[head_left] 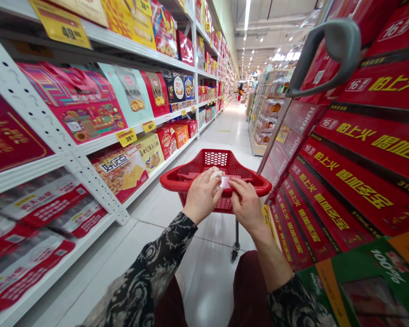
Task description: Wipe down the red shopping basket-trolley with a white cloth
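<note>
A red plastic shopping cart (255, 184) with a mesh basket stands right in front of me in the aisle. My left hand (202, 193) is at the cart's near rim, with its fingers closed on a crumpled white tissue (216, 172); part of the tissue is hidden by the fingers. Beside it, my right hand (247, 202) curls its fingers over the same rim, near a small pale label (225, 182). The two hands are close together but apart.
White shelves (105, 141) with boxed snacks line the left side. Stacked red drink cartons (327, 181) rise close on the right, beside a grey handle (341, 50). Green cartons (371, 277) sit at lower right. The tiled aisle (230, 118) runs ahead past a display stand (267, 109).
</note>
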The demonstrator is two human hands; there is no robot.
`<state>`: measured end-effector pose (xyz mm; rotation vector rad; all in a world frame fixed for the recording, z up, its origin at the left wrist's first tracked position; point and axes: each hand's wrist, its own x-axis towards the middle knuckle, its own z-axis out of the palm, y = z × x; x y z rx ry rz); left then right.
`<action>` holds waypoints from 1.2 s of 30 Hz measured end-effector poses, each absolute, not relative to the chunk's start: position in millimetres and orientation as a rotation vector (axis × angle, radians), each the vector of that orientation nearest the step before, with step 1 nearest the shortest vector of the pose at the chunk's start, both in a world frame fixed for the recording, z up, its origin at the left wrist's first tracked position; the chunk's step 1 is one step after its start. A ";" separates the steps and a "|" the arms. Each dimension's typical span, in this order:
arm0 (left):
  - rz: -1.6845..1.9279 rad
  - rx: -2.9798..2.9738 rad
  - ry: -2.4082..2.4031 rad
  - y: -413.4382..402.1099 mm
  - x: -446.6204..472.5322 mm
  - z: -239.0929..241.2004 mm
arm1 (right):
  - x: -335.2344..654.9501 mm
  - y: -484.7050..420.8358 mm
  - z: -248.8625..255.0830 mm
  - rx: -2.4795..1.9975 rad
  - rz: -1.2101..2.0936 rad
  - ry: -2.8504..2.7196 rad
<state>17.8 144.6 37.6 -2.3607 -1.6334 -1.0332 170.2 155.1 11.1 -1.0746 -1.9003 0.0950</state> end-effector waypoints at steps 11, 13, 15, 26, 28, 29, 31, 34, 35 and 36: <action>-1.006 -2.385 -1.584 148.9 38.3 23.3 | 168.0 163.2 0.1 -1.300 -0.039 -1.878; -0.964 -2.410 -1.567 148.0 43.9 23.3 | 169.7 164.7 -1.0 -1.298 -0.027 -1.865; -0.955 -2.381 -1.589 149.4 39.5 23.6 | 173.4 166.2 -1.1 -1.284 -0.013 -1.869; -0.972 -2.122 -1.784 157.5 15.4 29.1 | 173.8 165.1 -2.8 -1.212 -0.040 -1.820; -0.968 -2.198 -1.697 156.9 36.3 28.5 | 172.9 164.5 -3.7 -1.217 -0.045 -1.819; -0.968 -2.240 -1.653 157.2 46.3 28.2 | 173.1 164.2 -4.3 -1.220 -0.050 -1.818; -0.967 -2.299 -1.587 158.9 61.0 27.9 | 174.6 164.0 -5.6 -1.219 -0.065 -1.823; -0.972 -2.326 -1.551 162.4 61.1 28.3 | 178.3 163.5 -6.9 -1.206 -0.070 -1.843; -0.977 -2.321 -1.558 163.5 55.2 28.5 | 179.4 163.2 -7.1 -1.201 -0.063 -1.853; -0.985 -2.305 -1.581 164.7 47.2 28.8 | 180.2 162.9 -7.1 -1.198 -0.056 -1.861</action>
